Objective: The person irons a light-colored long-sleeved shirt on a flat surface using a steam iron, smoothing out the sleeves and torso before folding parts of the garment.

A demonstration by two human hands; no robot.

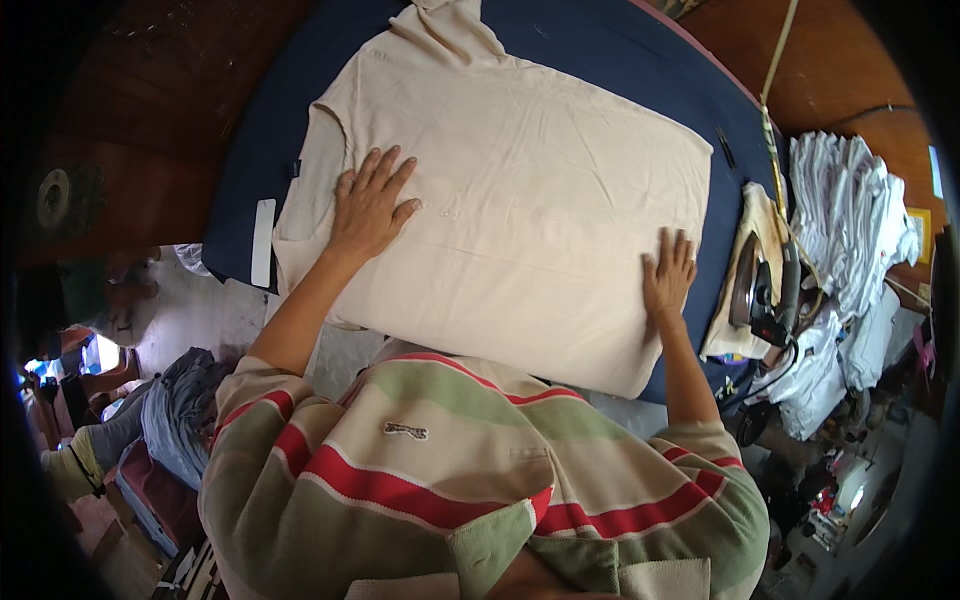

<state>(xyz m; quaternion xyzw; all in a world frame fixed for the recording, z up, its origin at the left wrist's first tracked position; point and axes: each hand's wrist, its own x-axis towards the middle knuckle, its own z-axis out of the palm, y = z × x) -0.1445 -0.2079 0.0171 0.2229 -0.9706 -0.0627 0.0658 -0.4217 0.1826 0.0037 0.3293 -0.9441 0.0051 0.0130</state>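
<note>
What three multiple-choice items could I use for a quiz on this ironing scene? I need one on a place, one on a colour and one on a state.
1. Where does the iron stand?
A. To the right of the shirt
B. On the shirt
C. By the left hand

2. What colour is the shirt on the blue table?
A. Red
B. Cream
C. Black

3. How do the hands meet the shirt?
A. Both grip it in fists
B. Both lie flat with fingers open
C. Neither touches it

Answers: 1 A, the iron sits off the shirt's right edge, near a pile of white clothes. 2 B, the cloth is pale cream. 3 B, the left hand and right hand press flat on it.
</note>
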